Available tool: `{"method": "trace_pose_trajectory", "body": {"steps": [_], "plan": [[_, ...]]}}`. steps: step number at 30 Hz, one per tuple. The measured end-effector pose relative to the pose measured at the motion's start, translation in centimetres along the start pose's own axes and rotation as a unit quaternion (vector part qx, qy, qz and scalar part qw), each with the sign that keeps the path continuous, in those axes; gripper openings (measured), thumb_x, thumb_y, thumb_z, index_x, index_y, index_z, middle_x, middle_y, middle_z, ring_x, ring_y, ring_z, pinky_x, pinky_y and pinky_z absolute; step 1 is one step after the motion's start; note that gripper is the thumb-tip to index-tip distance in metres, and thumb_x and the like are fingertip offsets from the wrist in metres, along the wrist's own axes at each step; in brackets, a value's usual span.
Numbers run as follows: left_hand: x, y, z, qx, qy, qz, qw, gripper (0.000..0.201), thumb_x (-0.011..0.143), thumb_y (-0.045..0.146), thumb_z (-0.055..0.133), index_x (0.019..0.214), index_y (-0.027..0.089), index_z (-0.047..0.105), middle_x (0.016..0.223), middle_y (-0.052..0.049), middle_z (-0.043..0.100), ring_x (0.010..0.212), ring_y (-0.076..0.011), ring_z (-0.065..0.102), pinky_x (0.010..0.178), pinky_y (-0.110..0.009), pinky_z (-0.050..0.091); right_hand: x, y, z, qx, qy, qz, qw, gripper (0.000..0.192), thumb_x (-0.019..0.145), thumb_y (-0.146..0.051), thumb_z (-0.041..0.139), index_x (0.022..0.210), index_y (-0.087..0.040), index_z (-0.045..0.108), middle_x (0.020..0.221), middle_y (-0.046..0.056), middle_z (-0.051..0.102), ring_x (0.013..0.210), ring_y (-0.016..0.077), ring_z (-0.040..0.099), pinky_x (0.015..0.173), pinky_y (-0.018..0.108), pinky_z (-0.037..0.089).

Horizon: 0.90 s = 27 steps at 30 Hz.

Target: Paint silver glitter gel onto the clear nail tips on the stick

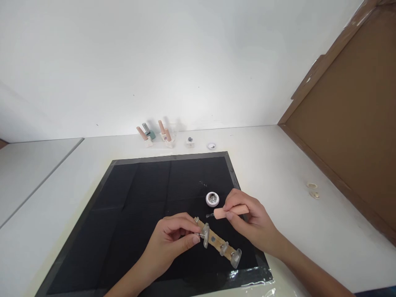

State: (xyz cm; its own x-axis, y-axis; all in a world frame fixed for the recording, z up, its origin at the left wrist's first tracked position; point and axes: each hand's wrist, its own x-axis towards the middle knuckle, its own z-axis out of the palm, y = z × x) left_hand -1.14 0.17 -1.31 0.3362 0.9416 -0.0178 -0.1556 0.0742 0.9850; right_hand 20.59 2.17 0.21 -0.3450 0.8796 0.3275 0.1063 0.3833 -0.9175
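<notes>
I look down on a white bench (278, 165) with a black mat (139, 198) laid over its near middle. My left hand (168, 239) rests on the mat near its front edge, fingers pinched together on the near end of a small wooden strip (216, 241), which lies slanting toward the mat's front right corner. Several clear plastic pieces with metal screws sit along the strip; how many are fully fastened I cannot tell. My right hand (247, 218) hovers just beside it, fingers closed around a small screwdriver (230, 212) with a pale wooden handle, its short metal tip pointing left toward the strip's held end but not touching it. I judge the assembly partly done: fittings are on the strip, and the tool is poised at one more.

Just behind the screwdriver, on the mat, stands a small round white dish (212, 199) holding tiny metal parts, close enough to be knocked. Along the bench's back edge, against the wall, stand small holders with wooden-handled tools (154, 134), well apart from my hands. Two small pale rings (313, 189) lie toward the right edge, beside a slanting brown board (349, 123).
</notes>
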Motion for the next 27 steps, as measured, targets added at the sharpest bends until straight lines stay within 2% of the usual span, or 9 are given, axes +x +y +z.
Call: {"method": "trace_pose_trajectory", "body": {"steps": [3, 7, 10, 15, 21, 27], "plan": [[0.01, 0.01, 0.01, -0.002, 0.01, 0.0, 1.0, 0.009, 0.07, 0.016, 0.074, 0.075, 0.023, 0.078, 0.071, -0.003, 0.068, 0.062, -0.0116, 0.061, 0.058, -0.021, 0.049, -0.06, -0.08, -0.11, 0.027, 0.01, -0.009, 1.0, 0.008, 0.088, -0.017, 0.052, 0.083, -0.023, 0.055, 0.072, -0.001, 0.049, 0.064, 0.0135, 0.047, 0.059, 0.027, 0.04], [0.14, 0.25, 0.09, 0.0, 0.019, 0.002, 1.0, 0.007, 0.07, 0.017, 0.075, 0.073, 0.022, 0.077, 0.07, -0.002, 0.066, 0.062, -0.0114, 0.06, 0.058, -0.021, 0.048, -0.13, -0.25, -0.17, 0.07, -0.069, -0.056, 0.994, 0.01, 0.085, -0.014, 0.055, 0.087, -0.023, 0.057, 0.073, -0.001, 0.052, 0.065, 0.0134, 0.05, 0.06, 0.027, 0.04], [0.2, 0.38, 0.15, 0.004, 0.012, 0.009, 1.0, 0.009, 0.07, 0.016, 0.075, 0.074, 0.024, 0.077, 0.071, -0.002, 0.067, 0.062, -0.0117, 0.06, 0.058, -0.022, 0.048, -0.06, -0.33, -0.11, 0.044, -0.082, -0.064, 0.994, 0.015, 0.083, -0.009, 0.056, 0.087, -0.023, 0.058, 0.074, -0.001, 0.055, 0.065, 0.0124, 0.05, 0.06, 0.026, 0.04], [0.16, 0.22, 0.13, 0.013, -0.001, 0.017, 1.0, 0.014, 0.071, 0.013, 0.074, 0.076, 0.025, 0.078, 0.071, -0.002, 0.067, 0.064, -0.0118, 0.061, 0.059, -0.022, 0.048, 0.06, -0.28, -0.08, -0.005, -0.048, -0.043, 0.998, 0.017, 0.083, -0.006, 0.052, 0.084, -0.023, 0.056, 0.073, -0.001, 0.056, 0.066, 0.0131, 0.051, 0.06, 0.026, 0.041], [0.05, 0.17, 0.21, 0.004, 0.003, 0.003, 1.0, 0.013, 0.07, 0.013, 0.074, 0.075, 0.025, 0.078, 0.07, -0.002, 0.067, 0.063, -0.0113, 0.06, 0.058, -0.021, 0.048, 0.14, -0.36, -0.05, -0.026, 0.008, 0.002, 1.0, 0.013, 0.086, -0.012, 0.052, 0.08, -0.022, 0.055, 0.074, -0.002, 0.056, 0.064, 0.0113, 0.051, 0.059, 0.023, 0.041], [0.32, 0.0, -0.31, -0.013, 0.085, -0.045, 0.995, 0.004, 0.068, 0.02, 0.076, 0.071, 0.022, 0.077, 0.069, -0.001, 0.065, 0.059, -0.0094, 0.053, 0.053, -0.019, 0.043, 0.72, -0.31, -0.21, -0.057, 0.097, 0.078, 0.991, 0.01, 0.087, -0.019, 0.052, 0.079, -0.023, 0.057, 0.072, -0.001, 0.057, 0.065, 0.0134, 0.051, 0.056, 0.023, 0.041]]}}
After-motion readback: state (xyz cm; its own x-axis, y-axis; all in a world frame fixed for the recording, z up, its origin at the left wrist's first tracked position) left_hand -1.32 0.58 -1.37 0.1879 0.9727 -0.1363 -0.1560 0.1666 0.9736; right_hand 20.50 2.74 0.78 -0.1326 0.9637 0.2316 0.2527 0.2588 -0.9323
